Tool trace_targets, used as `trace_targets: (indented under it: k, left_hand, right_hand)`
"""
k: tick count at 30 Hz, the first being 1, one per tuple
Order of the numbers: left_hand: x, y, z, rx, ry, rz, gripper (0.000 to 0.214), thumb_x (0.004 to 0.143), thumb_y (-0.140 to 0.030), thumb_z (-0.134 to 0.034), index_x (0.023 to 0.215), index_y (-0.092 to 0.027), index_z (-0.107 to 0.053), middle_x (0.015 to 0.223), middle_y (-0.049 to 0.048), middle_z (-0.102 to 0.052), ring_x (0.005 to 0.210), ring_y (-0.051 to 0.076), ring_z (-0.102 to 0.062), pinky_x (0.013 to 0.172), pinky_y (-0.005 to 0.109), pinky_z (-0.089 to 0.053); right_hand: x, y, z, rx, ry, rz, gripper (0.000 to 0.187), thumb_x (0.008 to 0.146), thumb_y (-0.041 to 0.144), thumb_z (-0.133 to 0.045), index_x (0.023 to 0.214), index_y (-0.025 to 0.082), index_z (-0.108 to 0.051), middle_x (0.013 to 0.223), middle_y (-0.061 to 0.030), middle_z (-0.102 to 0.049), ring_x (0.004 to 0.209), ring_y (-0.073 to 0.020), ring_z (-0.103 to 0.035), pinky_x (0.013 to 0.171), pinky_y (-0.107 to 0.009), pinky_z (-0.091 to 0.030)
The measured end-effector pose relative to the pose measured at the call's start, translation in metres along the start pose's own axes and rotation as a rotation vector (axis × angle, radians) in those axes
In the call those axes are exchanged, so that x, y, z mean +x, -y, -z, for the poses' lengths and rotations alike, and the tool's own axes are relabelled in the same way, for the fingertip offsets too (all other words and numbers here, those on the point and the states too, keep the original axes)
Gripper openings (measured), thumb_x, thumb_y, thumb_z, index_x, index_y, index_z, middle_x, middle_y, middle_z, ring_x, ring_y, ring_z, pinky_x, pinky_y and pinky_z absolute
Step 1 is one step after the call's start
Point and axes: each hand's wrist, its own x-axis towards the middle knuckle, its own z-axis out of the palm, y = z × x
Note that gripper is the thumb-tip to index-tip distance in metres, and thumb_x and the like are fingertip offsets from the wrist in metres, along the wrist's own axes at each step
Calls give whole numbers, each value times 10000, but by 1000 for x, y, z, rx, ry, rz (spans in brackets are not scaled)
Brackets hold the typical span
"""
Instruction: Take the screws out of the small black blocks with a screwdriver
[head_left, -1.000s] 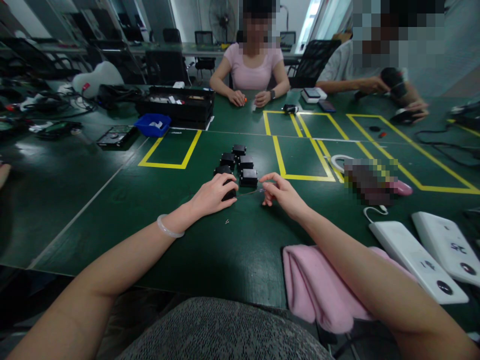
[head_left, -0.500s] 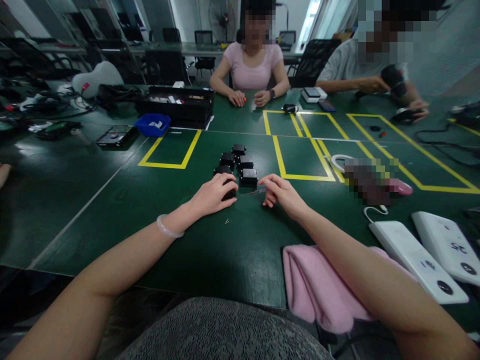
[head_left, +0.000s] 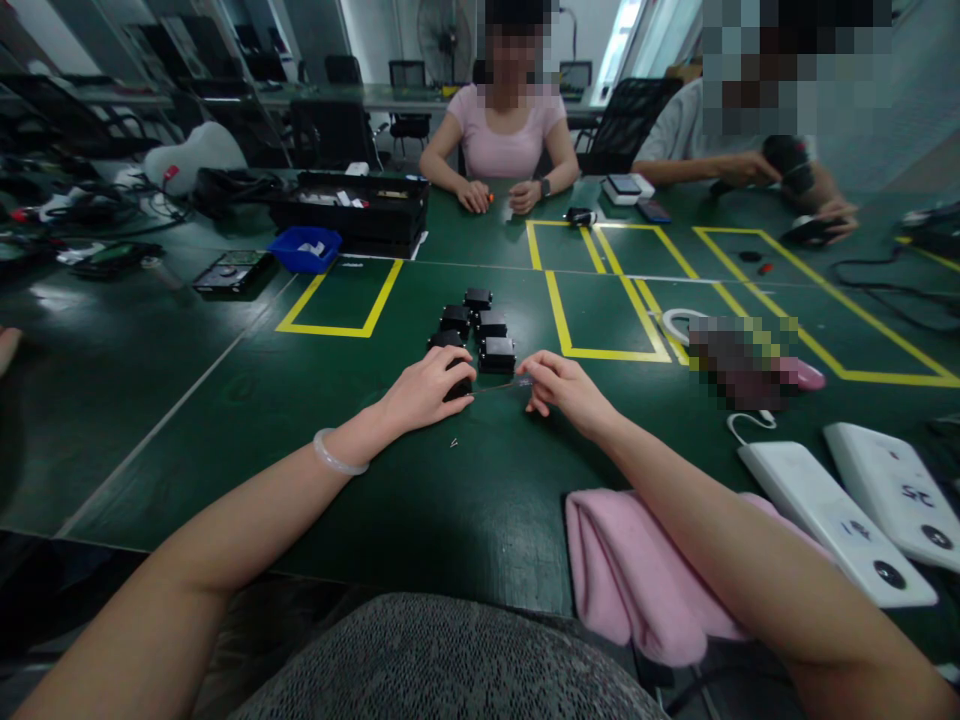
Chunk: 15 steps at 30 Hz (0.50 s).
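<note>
My left hand (head_left: 436, 385) is closed over a small black box (head_left: 459, 386), its fingers covering most of it. A thin screwdriver (head_left: 523, 381) with a see-through handle is pinched in my right hand (head_left: 559, 388). Its slim shaft points left, and the tip meets or nearly meets the edge of the held box; the exact contact is too small to tell. Just beyond my hands stand several more black boxes, the nearest uncovered black box (head_left: 497, 354) among them. A few tiny screws (head_left: 454, 442) lie on the green table (head_left: 480, 530) in front of my left hand.
A pink cloth (head_left: 637, 570) lies under my right forearm, with white power banks (head_left: 840, 520) to its right. Yellow tape (head_left: 615, 354) marks rectangles on the table. A blue tray (head_left: 304, 250) and a black crate (head_left: 352, 215) stand back left. Two people sit across.
Both hands stay in nearly the same place. My right fingers have shifted very slightly on the screwdriver; the held box has not visibly moved.
</note>
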Motion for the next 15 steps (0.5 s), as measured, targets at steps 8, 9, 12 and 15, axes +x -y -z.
trace_targets:
  k: [8, 9, 12, 15]
  left_hand:
    - [0, 2, -2, 1, -23, -12, 214, 932, -281, -655, 1117, -194, -593, 1327, 121, -567, 1183, 284, -565, 841, 402, -594]
    - [0, 2, -2, 3, -23, -11, 218, 931, -279, -657, 1120, -191, -593, 1329, 123, -566, 1183, 286, -566, 831, 397, -596]
    - [0, 2, -2, 8, -17, -9, 227, 932, -279, -661, 1126, -185, -591, 1335, 127, -564, 1181, 289, -569, 809, 387, -599]
    - [0, 1, -1, 11, -15, -9, 227, 928, -275, -667, 1122, -187, -588, 1338, 126, -564, 1182, 287, -570, 824, 393, -600]
  right_hand:
    - [0, 1, 0, 19, -5, -16, 237, 909, 405, -663, 965, 201, -556, 462, 129, -430, 410, -82, -464, 560, -258, -530]
    - [0, 0, 0, 19, -2, -22, 238, 922, 419, -647, 951, 198, -562, 450, 133, -397, 403, -82, -459, 563, -261, -531]
    - [0, 0, 0, 12, 3, -13, 248, 923, 434, -648, 929, 198, -572, 432, 145, -327, 388, -84, -444, 573, -270, -539]
    - [-1, 1, -1, 10, -11, 16, 256, 882, 397, -701, 977, 211, -554, 460, 138, -418, 408, -84, -459, 575, -272, -542]
